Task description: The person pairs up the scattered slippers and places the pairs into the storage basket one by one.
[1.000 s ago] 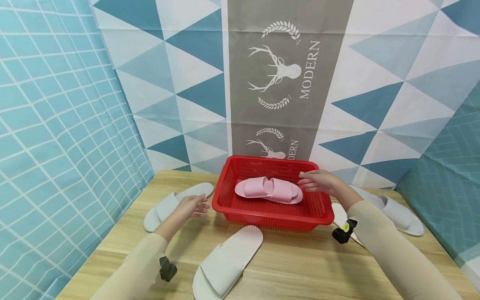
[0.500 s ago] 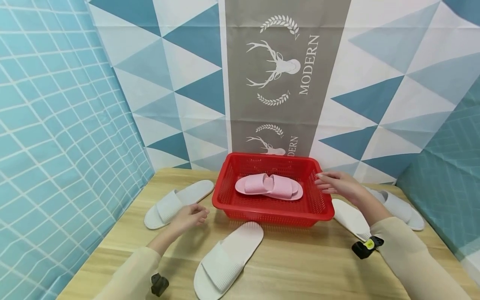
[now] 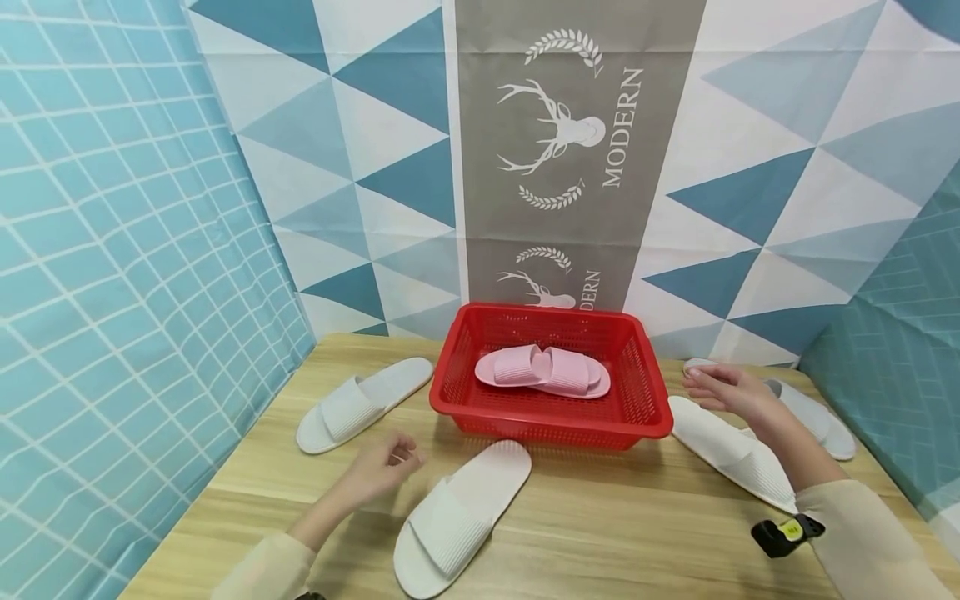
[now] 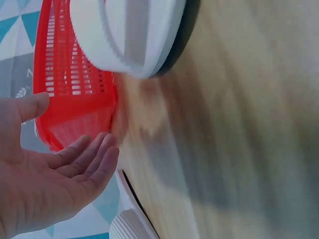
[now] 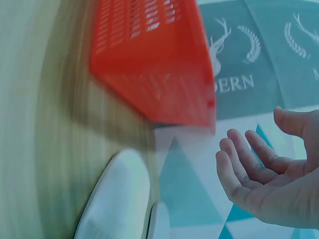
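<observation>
A pair of pink slippers point(image 3: 570, 372) lies overlapped inside the red plastic basket point(image 3: 540, 427). My left hand point(image 3: 378, 468) hovers over the table between two white slippers, holding nothing, its fingers loosely bent. One of these, the front white slipper point(image 3: 450, 533), points toward the basket; the left white slipper point(image 3: 341, 410) lies farther back. Right of the basket, my right hand point(image 3: 731, 390) is in the air with relaxed fingers and nothing in it. Below it is a white slipper point(image 3: 738, 458), and another white slipper point(image 3: 813, 417) lies behind the forearm, partly hidden.
The wooden table point(image 3: 600, 533) backs onto a patterned cloth wall point(image 3: 405, 167) with deer prints. A blue tiled sheet point(image 3: 112, 250) closes the left side, and a teal sheet point(image 3: 907, 350) the right. The basket stands at the back middle.
My right hand has moved right, from over the basket's right end to beyond it. My left hand has drawn back toward me. The pink slippers stay in the basket.
</observation>
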Demonstrator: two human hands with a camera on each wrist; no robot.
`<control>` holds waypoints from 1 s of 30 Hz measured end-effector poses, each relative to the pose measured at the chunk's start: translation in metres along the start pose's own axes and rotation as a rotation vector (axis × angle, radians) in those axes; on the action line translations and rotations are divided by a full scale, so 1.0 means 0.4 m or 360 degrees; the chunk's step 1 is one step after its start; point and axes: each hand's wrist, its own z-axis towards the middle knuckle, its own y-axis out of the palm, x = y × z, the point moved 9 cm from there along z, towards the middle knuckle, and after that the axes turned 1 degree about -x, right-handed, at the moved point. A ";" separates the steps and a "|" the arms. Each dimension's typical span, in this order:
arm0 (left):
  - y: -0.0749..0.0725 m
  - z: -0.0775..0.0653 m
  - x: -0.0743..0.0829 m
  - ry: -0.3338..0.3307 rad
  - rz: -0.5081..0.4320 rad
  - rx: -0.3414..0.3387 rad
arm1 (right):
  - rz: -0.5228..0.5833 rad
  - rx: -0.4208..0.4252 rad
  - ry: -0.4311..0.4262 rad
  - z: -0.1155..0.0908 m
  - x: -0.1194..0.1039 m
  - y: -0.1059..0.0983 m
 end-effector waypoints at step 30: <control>0.135 -0.097 0.078 0.0150 0.0359 -0.0191 | -0.0843 0.0260 0.0088 -0.068 0.223 -0.099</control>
